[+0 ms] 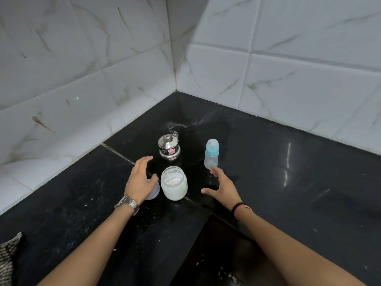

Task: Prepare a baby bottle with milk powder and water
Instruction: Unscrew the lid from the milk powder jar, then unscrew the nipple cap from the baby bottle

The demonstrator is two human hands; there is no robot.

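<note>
A baby bottle (211,154) with a blue collar and clear cap stands upright on the black counter. An open glass jar (174,185) holds white milk powder, and its pale lid (153,189) lies flat to the jar's left. Behind the jar stands a small steel pot (169,148) with a lid and a handle. My left hand (140,178), a metal watch on its wrist, hovers open over the lid, between the jar and the pot. My right hand (221,185) is open with fingers spread, its fingertips close to the bottle's base. Neither hand holds anything.
The black stone counter (288,172) fills a corner between white marble-tiled walls (82,89). Its front edge steps inward near my right forearm, with a dark gap (222,254) below. A patterned cloth (9,250) lies at the far left edge. White specks dot the counter.
</note>
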